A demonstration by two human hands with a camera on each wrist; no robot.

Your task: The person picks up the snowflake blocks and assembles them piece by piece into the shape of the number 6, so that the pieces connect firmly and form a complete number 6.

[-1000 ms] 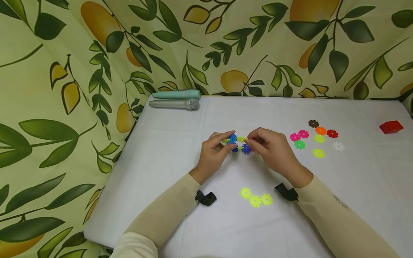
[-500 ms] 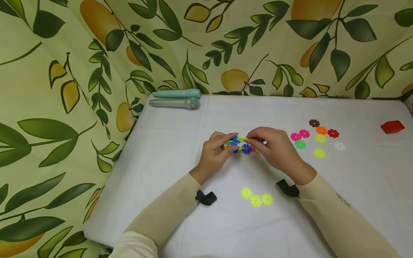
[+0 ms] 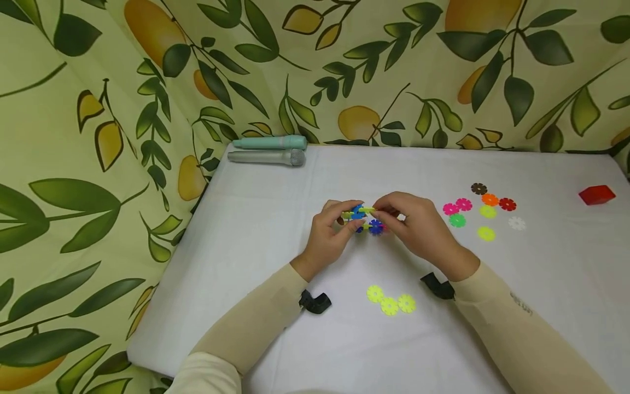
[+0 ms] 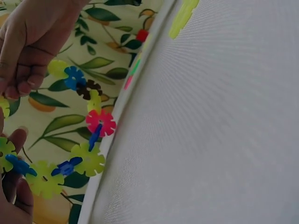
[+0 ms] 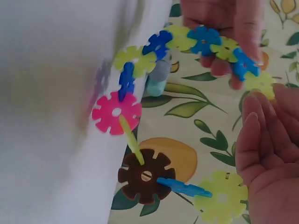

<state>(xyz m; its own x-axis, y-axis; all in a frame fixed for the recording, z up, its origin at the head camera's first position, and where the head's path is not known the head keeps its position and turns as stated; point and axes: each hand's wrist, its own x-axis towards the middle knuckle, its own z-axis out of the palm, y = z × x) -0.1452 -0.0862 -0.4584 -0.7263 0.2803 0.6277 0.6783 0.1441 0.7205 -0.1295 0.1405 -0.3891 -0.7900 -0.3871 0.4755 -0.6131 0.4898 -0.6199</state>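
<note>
Above the table, both hands hold a curved chain of slotted plastic flower discs. My left hand (image 3: 327, 230) grips its blue and yellow discs between thumb and fingers. My right hand (image 3: 418, 224) pinches a yellow disc (image 5: 260, 83) right beside the blue disc (image 5: 244, 65) at the left fingertips. Hanging in the loop, the right wrist view shows a pink disc (image 5: 103, 113), a brown disc (image 5: 135, 183) and dark blue ones. The chain's far yellow disc (image 5: 229, 207) overlaps the right palm's edge in that view. Fingers partly hide the gripped discs.
Three loose yellow discs (image 3: 389, 306) lie on the white table (image 3: 275, 219) nearer the body. Several mixed-colour discs (image 3: 458, 220) are spread at the right, with a red block (image 3: 597, 195) beyond. Two microphones (image 3: 266, 157) lie at the back left, by the patterned curtain (image 3: 275, 65).
The yellow disc between the hands has tilted and now looks more edge-on. Both hands have shifted only slightly and keep hold of the chain. The loose discs have not moved.
</note>
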